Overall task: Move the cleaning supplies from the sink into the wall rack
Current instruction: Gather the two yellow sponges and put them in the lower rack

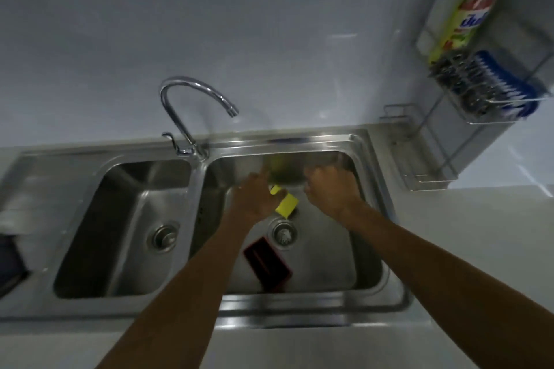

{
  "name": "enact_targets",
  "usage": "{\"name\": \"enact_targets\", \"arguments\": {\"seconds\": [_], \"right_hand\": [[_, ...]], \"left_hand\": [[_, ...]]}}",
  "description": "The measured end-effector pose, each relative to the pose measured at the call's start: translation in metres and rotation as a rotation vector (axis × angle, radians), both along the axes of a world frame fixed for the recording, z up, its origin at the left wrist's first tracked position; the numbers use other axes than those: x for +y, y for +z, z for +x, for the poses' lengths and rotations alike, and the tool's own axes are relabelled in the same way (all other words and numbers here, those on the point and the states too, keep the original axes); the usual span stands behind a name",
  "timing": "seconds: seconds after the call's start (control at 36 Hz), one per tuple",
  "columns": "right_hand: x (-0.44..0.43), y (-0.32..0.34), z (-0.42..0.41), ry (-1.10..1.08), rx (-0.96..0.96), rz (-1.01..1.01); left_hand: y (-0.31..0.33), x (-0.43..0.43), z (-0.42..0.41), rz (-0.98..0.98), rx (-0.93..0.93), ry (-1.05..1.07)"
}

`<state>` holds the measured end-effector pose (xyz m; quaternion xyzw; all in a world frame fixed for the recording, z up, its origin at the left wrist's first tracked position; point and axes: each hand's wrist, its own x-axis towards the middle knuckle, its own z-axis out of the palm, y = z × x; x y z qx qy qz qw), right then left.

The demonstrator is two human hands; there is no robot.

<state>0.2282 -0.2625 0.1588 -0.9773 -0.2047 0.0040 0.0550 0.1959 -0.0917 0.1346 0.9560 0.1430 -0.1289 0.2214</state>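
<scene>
In the right basin [338, 257] of the steel sink, my left hand [254, 199] reaches down and its fingers close around a yellow sponge [288, 204], which shows past the thumb side. My right hand [329, 189] hovers just right of it near the basin's back wall, fingers curled, with nothing visible in it. A dark sponge with a red edge [267, 263] lies on the basin floor near the drain [284, 234]. The wire wall rack [491, 117] hangs at the upper right.
The rack holds a dish soap bottle [467, 9], a blue brush [509, 84] and a steel scourer [461, 81]. A lower wire shelf [425, 180] sits by the counter. The curved tap [192, 99] stands between the basins. The left basin [120, 228] lies beside my left arm.
</scene>
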Motion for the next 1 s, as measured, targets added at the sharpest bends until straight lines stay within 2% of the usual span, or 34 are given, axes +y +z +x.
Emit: {"name": "enact_targets", "arguments": {"seconds": [0.17,0.28,0.33,0.42,0.53,0.64,0.69,0.78,0.92,1.0], "right_hand": [[0.007,-0.100,-0.002,-0.023,0.185,-0.071],[0.000,-0.152,0.012,-0.152,0.312,-0.074],[-0.009,-0.173,0.022,-0.250,0.274,-0.143],[-0.028,-0.201,0.040,-0.339,0.085,-0.276],[-0.034,-0.227,0.049,-0.272,0.006,-0.435],[-0.034,-0.239,0.057,-0.244,-0.072,-0.445],[-0.036,-0.242,0.062,-0.242,-0.070,-0.354],[-0.039,-0.242,0.068,-0.276,0.107,-0.104],[-0.042,-0.239,0.073,-0.434,0.323,0.463],[-0.039,-0.240,0.075,-0.533,0.391,0.664]], "left_hand": [[-0.090,0.016,-0.016,-0.056,0.141,0.075],[-0.142,0.015,-0.002,-0.144,0.193,0.161],[-0.163,0.013,0.013,-0.193,0.169,0.223],[-0.192,0.007,0.039,-0.262,0.111,0.314],[-0.219,-0.012,0.065,-0.352,0.117,0.410],[-0.229,-0.032,0.080,-0.336,0.118,0.461],[-0.228,-0.036,0.087,-0.326,0.107,0.493],[-0.227,-0.035,0.093,-0.350,0.060,0.563],[-0.225,-0.024,0.085,-0.421,0.050,0.601],[-0.221,-0.021,0.075,-0.438,-0.017,0.632]]}}
